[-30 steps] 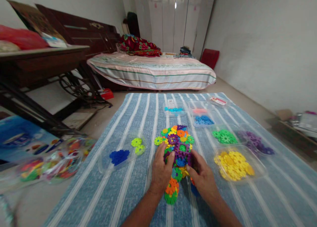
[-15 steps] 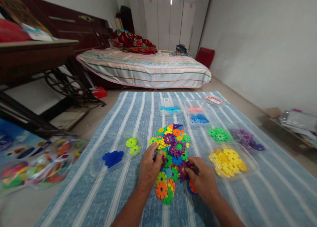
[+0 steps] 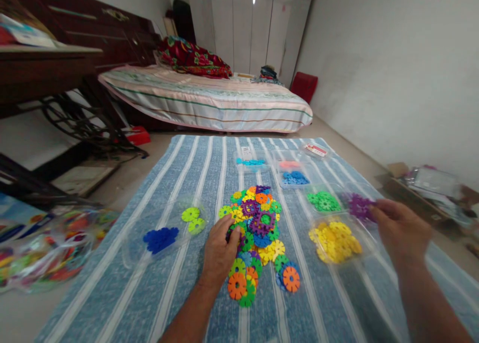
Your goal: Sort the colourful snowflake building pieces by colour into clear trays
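A mixed pile of notched plastic snowflake discs (image 3: pixel 258 228) lies on the striped cloth, in green, yellow, orange, blue and purple. My left hand (image 3: pixel 219 248) rests against the pile's left side, thumb and fingers apart with discs in the gap; its fingertips are partly hidden. Out to the right, my right hand (image 3: pixel 402 228) pinches purple snowflake pieces (image 3: pixel 359 206) over the purple container, whose contents they mostly cover. Close by are a clear tub of yellow discs (image 3: pixel 335 240) and one of green discs (image 3: pixel 324 201).
Dark blue discs (image 3: pixel 160 239) and lime discs (image 3: pixel 190 214) sit in clear trays at left. Farther back are boxes of light blue pieces (image 3: pixel 250 162) and blue pieces (image 3: pixel 295 177). A bed (image 3: pixel 209 103) stands beyond the table; bags of colourful pieces (image 3: pixel 56 253) lie at lower left.
My right hand has moved from the pile's right side out to the purple container, carrying purple pieces. My left hand has stayed at the pile. The view has shifted slightly.
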### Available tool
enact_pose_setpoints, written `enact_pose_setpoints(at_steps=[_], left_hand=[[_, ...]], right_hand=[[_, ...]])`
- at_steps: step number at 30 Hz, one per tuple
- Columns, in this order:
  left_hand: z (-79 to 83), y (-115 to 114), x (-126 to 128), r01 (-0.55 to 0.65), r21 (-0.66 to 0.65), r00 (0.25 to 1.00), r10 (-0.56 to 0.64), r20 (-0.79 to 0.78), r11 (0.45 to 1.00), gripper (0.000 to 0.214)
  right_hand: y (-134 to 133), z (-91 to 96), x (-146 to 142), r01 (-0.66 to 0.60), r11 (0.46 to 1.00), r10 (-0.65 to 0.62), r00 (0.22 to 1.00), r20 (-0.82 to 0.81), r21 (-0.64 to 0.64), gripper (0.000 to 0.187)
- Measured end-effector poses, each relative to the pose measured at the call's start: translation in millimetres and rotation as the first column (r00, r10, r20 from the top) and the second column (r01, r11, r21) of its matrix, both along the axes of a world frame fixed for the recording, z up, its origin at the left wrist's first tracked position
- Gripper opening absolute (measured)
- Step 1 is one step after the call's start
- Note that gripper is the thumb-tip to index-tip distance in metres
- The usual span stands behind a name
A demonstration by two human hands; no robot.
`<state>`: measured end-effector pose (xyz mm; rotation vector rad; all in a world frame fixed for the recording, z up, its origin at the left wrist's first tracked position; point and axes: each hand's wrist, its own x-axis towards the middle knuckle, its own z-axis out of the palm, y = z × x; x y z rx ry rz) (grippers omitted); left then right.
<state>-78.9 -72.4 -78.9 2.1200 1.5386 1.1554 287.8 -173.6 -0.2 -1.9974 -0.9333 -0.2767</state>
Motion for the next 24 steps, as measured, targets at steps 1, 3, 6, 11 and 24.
enact_pose_setpoints(at_steps=[1, 3, 6, 11, 24], left_hand=[[0.0, 0.1, 0.0, 0.000, 0.001, 1.000, 0.000, -0.002, 1.000, 0.033], [-0.1, -0.1, 0.1, 0.000, 0.003, 1.000, 0.000, 0.000, 1.000, 0.032], [-0.1, -1.2, 0.1, 0.000, 0.011, 1.000, 0.000, 0.013, 1.000, 0.029], [-0.4, -3.0, 0.4, 0.005, 0.015, 1.000, -0.005, 0.020, 1.000, 0.027], [2.8, -5.9, -0.1, 0.009, -0.007, 0.999, -0.009, 0.054, 1.000, 0.026]], right_hand=[[0.9, 3.8, 16.6, 0.076, 0.996, -0.075, 0.997, 0.026, -0.045, 0.038], [3.0, 8.4, 41.9, 0.174, 0.976, -0.168, 0.984, 0.058, -0.132, 0.037], [3.8, 5.0, 57.6, 0.218, 0.941, -0.196, 0.974, 0.110, -0.258, 0.030], [-5.3, -12.0, 17.4, 0.179, 0.949, -0.121, 0.967, 0.226, -0.260, 0.038], [5.6, -32.4, -174.4, -0.653, 0.722, 0.687, 0.716, 0.123, -0.231, 0.026]])
